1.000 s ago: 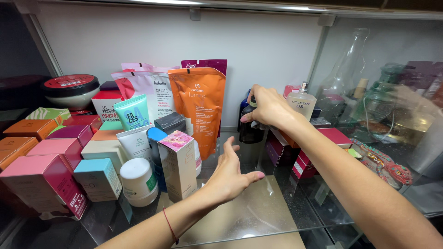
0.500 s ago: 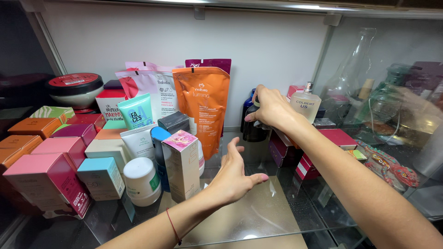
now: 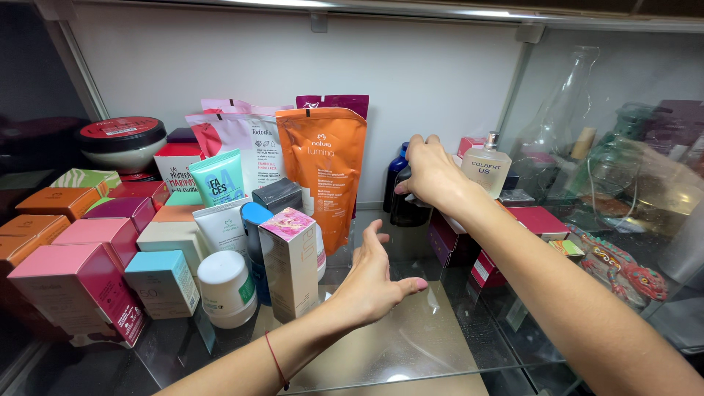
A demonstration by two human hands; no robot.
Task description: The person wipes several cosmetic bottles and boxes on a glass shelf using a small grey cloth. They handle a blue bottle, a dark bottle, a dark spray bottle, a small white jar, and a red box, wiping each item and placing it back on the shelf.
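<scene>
Since half a second ago, little changed: right hand (image 3: 433, 176) still closed around dark bottle (image 3: 408, 207) toward glass shelf's (image 3: 411, 345) back edge; left hand (image 3: 375, 282) still open, fingers spread, hovering mid-shelf beside floral carton (image 3: 292, 270). Bottle largely hidden behind fingers, blue bottle (image 3: 396, 170) behind half covered

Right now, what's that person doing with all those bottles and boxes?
A person is reaching into a glass shelf crowded with cosmetics. The right hand is wrapped over a dark bottle at the back, beside a blue bottle and a clear perfume bottle. The left hand hovers open above the glass, holding nothing, near a flowery box and an orange pouch.
</scene>
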